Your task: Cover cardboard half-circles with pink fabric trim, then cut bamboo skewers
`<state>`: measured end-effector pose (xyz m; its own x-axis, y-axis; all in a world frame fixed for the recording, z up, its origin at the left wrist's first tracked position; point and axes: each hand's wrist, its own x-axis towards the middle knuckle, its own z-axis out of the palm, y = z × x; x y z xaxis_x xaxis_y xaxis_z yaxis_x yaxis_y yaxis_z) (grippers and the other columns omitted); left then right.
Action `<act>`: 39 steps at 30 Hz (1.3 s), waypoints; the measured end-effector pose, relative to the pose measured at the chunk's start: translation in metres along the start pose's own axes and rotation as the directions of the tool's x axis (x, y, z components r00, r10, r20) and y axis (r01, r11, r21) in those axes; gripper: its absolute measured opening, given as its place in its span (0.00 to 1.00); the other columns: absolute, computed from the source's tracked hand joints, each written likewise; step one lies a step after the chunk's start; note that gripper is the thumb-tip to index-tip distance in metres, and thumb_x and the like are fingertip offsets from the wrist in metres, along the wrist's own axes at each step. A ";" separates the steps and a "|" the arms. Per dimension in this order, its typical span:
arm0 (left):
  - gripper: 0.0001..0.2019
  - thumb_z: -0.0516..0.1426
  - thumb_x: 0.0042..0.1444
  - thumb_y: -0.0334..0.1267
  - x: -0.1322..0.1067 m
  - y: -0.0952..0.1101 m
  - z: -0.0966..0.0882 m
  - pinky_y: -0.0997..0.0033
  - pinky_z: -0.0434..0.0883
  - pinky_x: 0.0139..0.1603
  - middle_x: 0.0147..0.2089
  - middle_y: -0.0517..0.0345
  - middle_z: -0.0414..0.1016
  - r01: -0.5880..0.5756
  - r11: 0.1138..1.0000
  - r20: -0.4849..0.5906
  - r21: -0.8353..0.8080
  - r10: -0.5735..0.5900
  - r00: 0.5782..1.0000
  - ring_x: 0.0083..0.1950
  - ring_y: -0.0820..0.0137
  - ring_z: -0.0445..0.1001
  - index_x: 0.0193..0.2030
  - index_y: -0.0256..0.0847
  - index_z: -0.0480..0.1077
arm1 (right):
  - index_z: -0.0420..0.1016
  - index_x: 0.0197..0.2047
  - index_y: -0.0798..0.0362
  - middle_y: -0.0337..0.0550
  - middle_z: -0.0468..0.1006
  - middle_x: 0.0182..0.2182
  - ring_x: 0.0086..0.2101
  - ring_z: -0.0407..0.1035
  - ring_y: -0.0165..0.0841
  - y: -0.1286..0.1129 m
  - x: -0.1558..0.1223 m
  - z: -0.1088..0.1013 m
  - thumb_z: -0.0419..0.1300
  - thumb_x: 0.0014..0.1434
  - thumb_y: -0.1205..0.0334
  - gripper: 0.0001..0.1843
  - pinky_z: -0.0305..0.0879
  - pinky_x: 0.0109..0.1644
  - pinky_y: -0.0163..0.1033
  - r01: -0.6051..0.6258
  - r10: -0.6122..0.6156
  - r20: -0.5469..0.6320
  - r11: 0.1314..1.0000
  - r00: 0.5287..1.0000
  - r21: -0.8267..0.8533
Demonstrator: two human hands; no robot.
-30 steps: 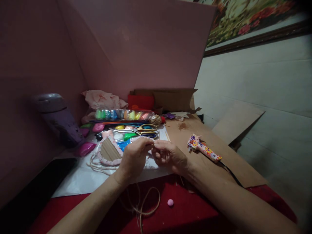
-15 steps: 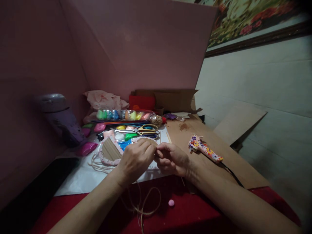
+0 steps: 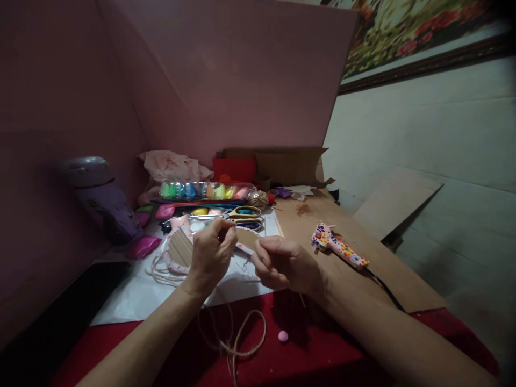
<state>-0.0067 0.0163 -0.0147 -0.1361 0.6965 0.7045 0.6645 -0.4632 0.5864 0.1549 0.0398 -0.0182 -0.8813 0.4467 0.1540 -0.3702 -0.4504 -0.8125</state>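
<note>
My left hand (image 3: 213, 251) is raised over the white paper (image 3: 121, 303), its thumb and fingertips pinched together. My right hand (image 3: 285, 264) is a short way to its right, also with thumb and fingers pressed together. Whatever lies in either pinch is too small to make out. Beyond the hands lie two cardboard pieces edged in pink patterned cloth: a ridged one (image 3: 180, 250) at the left and a plain brown one (image 3: 246, 239) between the hands. Loops of jute twine (image 3: 252, 352) hang below my left hand over the red cloth; their upper end is hidden.
A small pink ball (image 3: 282, 336) rests on the red cloth (image 3: 322, 344). A flowered glue gun (image 3: 338, 247) with a black cord lies on brown cardboard (image 3: 387, 279) at right. Scissors (image 3: 245, 213), clay packs (image 3: 193, 190) and a twine ball (image 3: 258, 199) sit behind; a purple bottle (image 3: 105, 201) stands left.
My hands were together and have drawn apart. The left has moved left and slightly up, uncovering more of the plain cardboard piece; the right has barely shifted.
</note>
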 end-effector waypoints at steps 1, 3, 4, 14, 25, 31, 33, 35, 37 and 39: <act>0.06 0.50 0.55 0.34 0.000 0.001 0.000 0.77 0.60 0.22 0.20 0.66 0.63 0.067 0.996 0.066 -0.060 -0.063 0.996 0.20 0.77 0.61 0.28 0.40 0.64 | 0.66 0.21 0.57 0.34 0.64 0.15 0.12 0.49 0.21 0.000 0.000 0.002 0.49 0.60 0.58 0.18 0.45 0.15 0.28 0.040 -0.042 -0.080 0.999 0.996 -0.028; 0.10 0.48 0.58 0.37 -0.001 0.004 0.002 0.77 0.60 0.23 0.21 0.65 0.62 0.142 0.983 0.182 -0.117 -0.119 0.976 0.21 0.77 0.62 0.26 0.40 0.61 | 0.66 0.22 0.57 0.33 0.64 0.14 0.12 0.50 0.20 0.000 0.002 0.003 0.52 0.59 0.58 0.17 0.45 0.16 0.28 0.099 -0.116 -0.258 0.992 0.959 -0.079; 0.11 0.47 0.58 0.37 -0.002 0.006 0.003 0.77 0.59 0.23 0.21 0.65 0.61 0.156 0.980 0.218 -0.120 -0.128 0.968 0.22 0.77 0.61 0.25 0.41 0.59 | 0.66 0.23 0.57 0.33 0.64 0.15 0.13 0.50 0.20 0.000 0.003 0.003 0.53 0.57 0.58 0.15 0.45 0.17 0.28 0.116 -0.143 -0.332 0.988 0.932 -0.100; 0.08 0.51 0.56 0.35 -0.007 0.006 0.008 0.76 0.63 0.30 0.29 0.59 0.72 0.090 0.983 0.294 -0.158 -0.040 0.955 0.28 0.75 0.66 0.31 0.38 0.69 | 0.67 0.26 0.55 0.28 0.61 0.13 0.12 0.49 0.19 0.004 0.010 -0.002 0.59 0.52 0.57 0.10 0.42 0.14 0.26 0.209 -0.345 -0.492 0.927 0.799 -0.312; 0.07 0.53 0.55 0.32 -0.008 0.002 0.009 0.74 0.65 0.32 0.32 0.58 0.76 0.091 0.994 0.281 -0.062 -0.070 0.957 0.31 0.73 0.71 0.33 0.40 0.72 | 0.68 0.33 0.54 0.29 0.65 0.15 0.11 0.53 0.19 0.008 0.012 -0.009 0.60 0.53 0.54 0.12 0.46 0.12 0.25 0.202 -0.442 -0.481 0.859 0.757 -0.470; 0.10 0.50 0.58 0.35 -0.007 0.006 0.008 0.74 0.63 0.28 0.25 0.60 0.71 0.058 0.998 0.324 0.000 -0.055 0.944 0.27 0.73 0.68 0.28 0.39 0.68 | 0.65 0.27 0.54 0.29 0.64 0.14 0.11 0.53 0.19 0.012 0.014 -0.011 0.60 0.52 0.49 0.16 0.47 0.12 0.26 0.145 -0.452 -0.497 0.830 0.741 -0.539; 0.08 0.48 0.56 0.30 -0.007 0.006 0.008 0.74 0.64 0.31 0.28 0.60 0.71 0.049 0.998 0.321 -0.028 -0.037 0.946 0.29 0.73 0.68 0.29 0.39 0.67 | 0.66 0.30 0.54 0.29 0.65 0.15 0.12 0.53 0.20 0.012 0.014 -0.009 0.61 0.51 0.53 0.13 0.47 0.12 0.26 0.162 -0.490 -0.484 0.805 0.725 -0.571; 0.09 0.48 0.54 0.27 -0.008 0.006 0.009 0.74 0.65 0.33 0.30 0.60 0.71 0.054 0.997 0.320 -0.059 -0.033 0.947 0.32 0.72 0.69 0.31 0.40 0.66 | 0.66 0.31 0.54 0.29 0.66 0.16 0.12 0.53 0.20 0.012 0.014 -0.008 0.61 0.52 0.55 0.12 0.47 0.13 0.27 0.171 -0.505 -0.469 0.791 0.724 -0.587; 0.09 0.47 0.55 0.27 -0.008 0.007 0.009 0.74 0.65 0.33 0.32 0.59 0.72 0.074 0.995 0.323 -0.071 -0.047 0.945 0.33 0.72 0.70 0.34 0.40 0.67 | 0.66 0.30 0.54 0.30 0.65 0.16 0.12 0.53 0.20 0.012 0.014 -0.007 0.60 0.53 0.55 0.11 0.46 0.13 0.27 0.167 -0.511 -0.456 0.778 0.728 -0.605; 0.08 0.48 0.57 0.30 -0.009 0.008 0.008 0.73 0.65 0.33 0.33 0.58 0.73 0.081 0.994 0.319 -0.078 -0.053 0.946 0.33 0.72 0.70 0.37 0.40 0.68 | 0.64 0.27 0.54 0.29 0.64 0.15 0.12 0.53 0.20 0.012 0.013 -0.007 0.59 0.54 0.53 0.13 0.46 0.13 0.27 0.151 -0.515 -0.454 0.765 0.728 -0.626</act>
<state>0.0064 0.0109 -0.0194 0.0708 0.8583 0.5083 0.5919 -0.4463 0.6712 0.1409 0.0463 -0.0297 -0.3177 0.9074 0.2751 -0.2321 0.2068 -0.9504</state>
